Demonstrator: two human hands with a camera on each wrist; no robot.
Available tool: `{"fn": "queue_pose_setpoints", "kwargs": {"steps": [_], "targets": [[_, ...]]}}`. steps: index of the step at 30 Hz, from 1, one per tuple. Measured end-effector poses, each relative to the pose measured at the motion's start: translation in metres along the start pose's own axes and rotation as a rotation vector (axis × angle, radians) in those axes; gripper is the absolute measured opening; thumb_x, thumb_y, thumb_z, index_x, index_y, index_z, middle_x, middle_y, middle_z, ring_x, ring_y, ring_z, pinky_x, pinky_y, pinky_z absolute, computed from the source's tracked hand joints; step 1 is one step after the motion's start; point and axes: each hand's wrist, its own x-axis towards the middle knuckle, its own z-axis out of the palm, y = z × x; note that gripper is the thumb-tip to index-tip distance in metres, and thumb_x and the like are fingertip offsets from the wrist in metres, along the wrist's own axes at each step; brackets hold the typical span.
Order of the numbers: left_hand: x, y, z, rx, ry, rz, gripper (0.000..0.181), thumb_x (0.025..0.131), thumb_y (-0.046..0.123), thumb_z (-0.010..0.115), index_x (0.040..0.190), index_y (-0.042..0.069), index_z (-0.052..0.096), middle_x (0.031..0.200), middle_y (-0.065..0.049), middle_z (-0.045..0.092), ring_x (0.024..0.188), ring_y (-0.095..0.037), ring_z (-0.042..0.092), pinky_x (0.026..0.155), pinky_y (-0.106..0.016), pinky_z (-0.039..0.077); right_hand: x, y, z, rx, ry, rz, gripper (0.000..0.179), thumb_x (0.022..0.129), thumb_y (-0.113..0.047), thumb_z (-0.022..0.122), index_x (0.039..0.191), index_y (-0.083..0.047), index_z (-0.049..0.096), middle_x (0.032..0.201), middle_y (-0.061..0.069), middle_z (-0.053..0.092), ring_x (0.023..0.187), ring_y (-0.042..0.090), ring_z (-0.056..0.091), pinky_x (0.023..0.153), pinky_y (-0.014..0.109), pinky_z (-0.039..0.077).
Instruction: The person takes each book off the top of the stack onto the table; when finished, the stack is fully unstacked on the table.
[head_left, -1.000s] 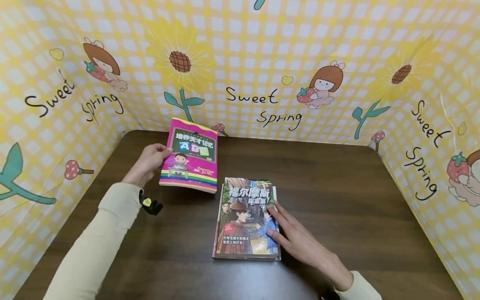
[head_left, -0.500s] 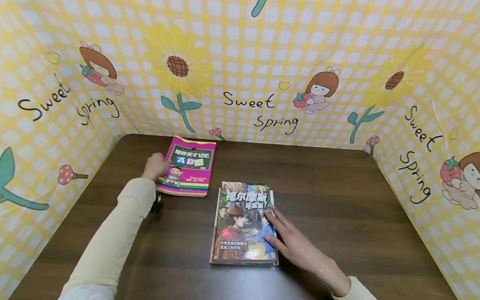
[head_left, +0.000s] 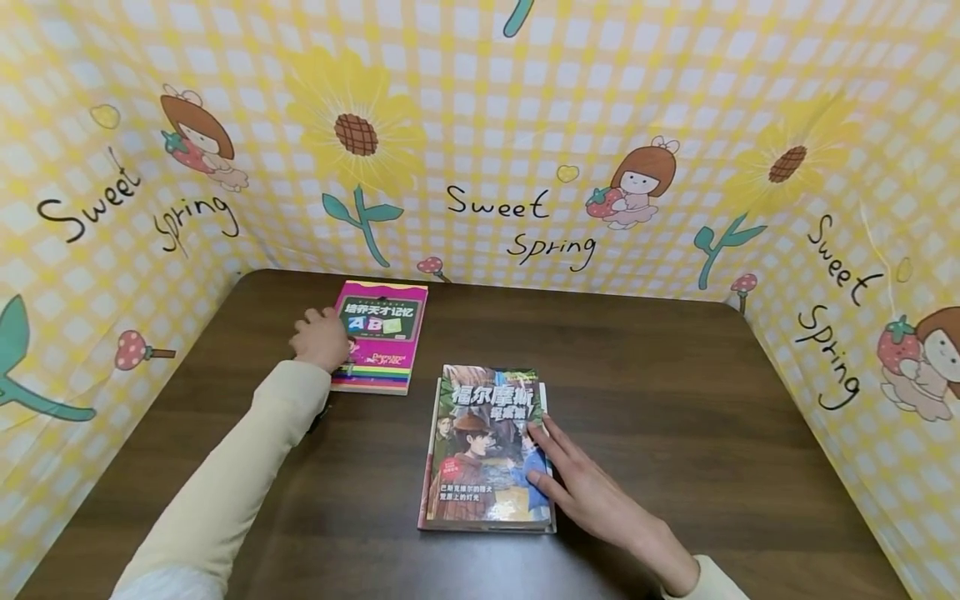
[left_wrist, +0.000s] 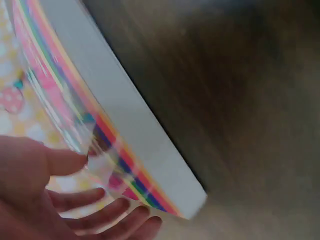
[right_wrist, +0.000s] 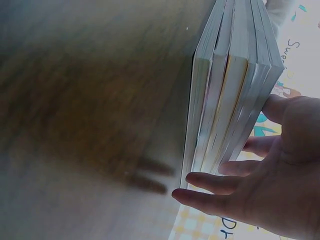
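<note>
A pink book point(head_left: 381, 354) with a rainbow band lies flat at the back left of the table. Beside its left edge is my left hand point(head_left: 321, 340), overlapping the cover in the head view. The left wrist view shows the thumb and spread fingers point(left_wrist: 102, 220) right at the edge of this book point(left_wrist: 140, 145). A stack of several books point(right_wrist: 232, 95) sits in the middle, topped by a comic-style cover point(head_left: 487, 458). My right hand point(head_left: 592, 479) rests along the stack's right side, fingers extended down its edge and thumb at the top cover.
The dark wooden table point(head_left: 697, 417) extends around both. A yellow checked cloth point(head_left: 480, 100) with flowers and lettering rises along the back and both sides. The pink book lies close to the back edge.
The pink book was held tilted up by the left hand and has come down flat on the table. The left fingers have loosened from it. The right hand stays at the stack.
</note>
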Motion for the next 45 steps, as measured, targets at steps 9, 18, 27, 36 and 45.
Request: {"fn": "queue_pose_setpoints", "kwargs": {"steps": [9,18,27,36,45], "targets": [[-0.017,0.018,0.012,0.049,-0.229,0.171,0.065,0.104,0.04,0.035,0.154,0.005,0.012,0.156,-0.031,-0.003,0.139,-0.054,-0.004,0.105,-0.072,0.008,-0.001,-0.001,-0.002,-0.003,0.006,-0.001,0.065,0.099,-0.044,0.049,0.154,-0.023,0.023,0.16,0.012,0.013,0.14,0.034,0.028,0.106,0.054,0.034],[-0.01,0.019,0.018,0.049,-0.233,0.133,0.066,0.104,0.041,0.03,0.155,0.007,0.006,0.156,-0.029,-0.008,0.14,-0.052,-0.01,0.107,-0.071,0.005,-0.001,0.001,0.0,-0.018,0.008,-0.02,0.064,0.1,-0.044,0.048,0.154,-0.021,0.023,0.159,0.015,0.015,0.14,0.034,0.028,0.106,0.054,0.034],[-0.005,0.027,0.021,0.023,-0.155,0.143,0.065,0.104,0.039,0.033,0.153,0.001,0.013,0.154,-0.034,-0.002,0.139,-0.054,-0.006,0.106,-0.072,0.008,0.0,0.001,0.0,-0.009,0.006,-0.014,0.064,0.099,-0.046,0.047,0.155,-0.023,0.022,0.16,0.013,0.014,0.14,0.034,0.028,0.106,0.054,0.034],[-0.067,0.052,0.018,-0.178,0.032,0.408,0.055,0.101,0.028,0.05,0.139,-0.011,0.041,0.144,-0.033,0.036,0.134,-0.048,0.033,0.107,-0.059,0.028,0.0,0.0,-0.001,0.001,0.0,-0.013,0.064,0.1,-0.045,0.047,0.155,-0.023,0.022,0.16,0.012,0.013,0.139,0.035,0.028,0.105,0.055,0.034],[-0.148,0.08,0.035,-0.468,-0.2,0.321,0.069,0.097,0.046,0.053,0.144,-0.004,0.039,0.14,-0.025,0.047,0.128,-0.041,0.045,0.103,-0.054,0.037,0.0,-0.001,0.0,-0.007,0.003,-0.008,0.064,0.099,-0.044,0.048,0.154,-0.023,0.023,0.16,0.012,0.014,0.139,0.035,0.029,0.105,0.055,0.035]]}}
